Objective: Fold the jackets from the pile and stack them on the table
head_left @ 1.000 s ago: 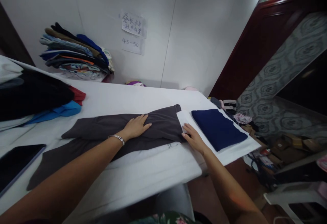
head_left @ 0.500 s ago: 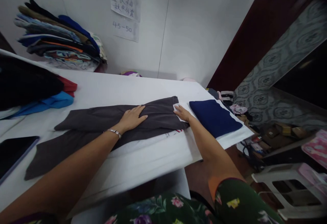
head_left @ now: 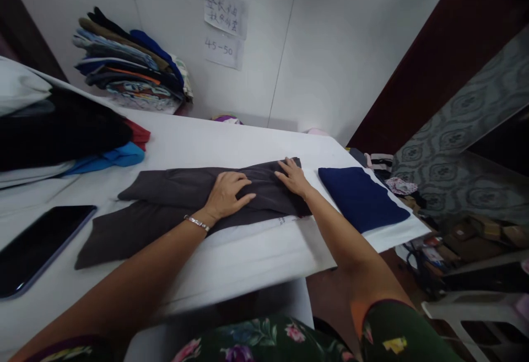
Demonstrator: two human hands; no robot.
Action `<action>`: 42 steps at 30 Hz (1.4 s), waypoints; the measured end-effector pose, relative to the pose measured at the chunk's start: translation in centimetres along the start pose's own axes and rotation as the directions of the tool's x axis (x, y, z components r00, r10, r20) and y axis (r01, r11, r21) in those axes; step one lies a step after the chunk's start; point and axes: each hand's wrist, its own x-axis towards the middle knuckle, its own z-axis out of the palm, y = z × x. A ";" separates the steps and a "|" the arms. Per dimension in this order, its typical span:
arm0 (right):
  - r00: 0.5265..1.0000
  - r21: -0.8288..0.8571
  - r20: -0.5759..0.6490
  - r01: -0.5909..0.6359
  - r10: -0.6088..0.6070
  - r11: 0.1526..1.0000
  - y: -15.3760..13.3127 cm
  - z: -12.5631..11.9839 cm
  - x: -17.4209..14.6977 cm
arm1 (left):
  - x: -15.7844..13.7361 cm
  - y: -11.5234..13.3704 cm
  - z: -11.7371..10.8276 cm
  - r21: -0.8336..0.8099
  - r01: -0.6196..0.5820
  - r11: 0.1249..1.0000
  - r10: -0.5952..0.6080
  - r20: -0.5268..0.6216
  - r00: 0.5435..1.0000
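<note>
A pair of dark grey trousers [head_left: 165, 220] lies lengthwise on the white table, its two legs spread slightly apart towards the left. My left hand [head_left: 228, 194] rests on the middle of the trousers, fingers stretched out and thumb apart. Near the waist end, my right hand [head_left: 294, 178] presses down on the cloth with its fingers spread. Neither hand grips anything. Just right of the waist end is a folded navy blue garment [head_left: 361, 198], lying flat and apart from the trousers.
A dark phone [head_left: 45, 246] lies at the table's left. Behind it are heaped black, blue and red clothes [head_left: 74, 130]. A stack of folded clothes [head_left: 132, 64] stands by the wall. The white table's [head_left: 248, 268] front edge is near my body; a white stool [head_left: 475, 318] stands at right.
My right hand has shifted from a white patch at the waist end onto the grey cloth. That patch no longer shows. The view has swung left, bringing the whole phone in.
</note>
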 end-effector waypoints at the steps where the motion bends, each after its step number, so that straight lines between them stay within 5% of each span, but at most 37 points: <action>1: 0.999 -0.011 0.037 0.001 -0.001 1.000 -0.5 0.4 0.4 | -0.1 0.3 -0.1 -0.010 -0.062 0.998 0.062 0.049 0.997; 4: 0.985 -0.077 0.161 -0.045 0.057 0.996 -0.7 1.9 1.2 | -0.6 0.9 -0.4 -0.033 -0.197 0.980 0.200 0.152 0.968; 7: 0.978 -0.113 0.191 -0.062 0.083 0.992 0.0 3.0 1.4 | -1.2 0.9 -0.8 -0.014 -0.190 0.982 0.189 0.188 0.964; 14: 0.980 -0.097 0.178 -0.066 0.083 0.993 0.2 3.4 1.2 | -1.6 0.8 -1.7 -0.138 0.112 0.984 -0.076 0.244 0.967; 17: 0.977 -0.055 0.191 -0.081 0.090 0.995 0.1 2.8 1.7 | -1.3 1.1 -1.2 -0.154 0.245 0.957 -0.220 0.164 0.962; 21: 0.992 -0.071 0.046 -0.114 0.118 0.991 0.4 1.3 3.3 | -1.2 1.3 -0.2 -0.129 0.376 0.917 -0.377 0.022 0.926; 25: 0.976 -0.159 0.017 -0.212 0.218 0.964 1.6 0.7 4.9 | -1.1 1.5 0.0 -0.003 0.388 0.922 -0.388 -0.028 0.921; 31: 0.961 -0.172 0.067 -0.255 0.270 0.951 3.2 2.1 5.1 | -0.8 2.2 0.2 0.159 0.434 0.887 -0.454 0.125 0.882; 42: 0.963 -0.183 0.086 -0.237 0.256 0.954 4.3 2.6 5.1 | -0.4 2.3 0.3 0.175 0.406 0.897 -0.430 0.136 0.892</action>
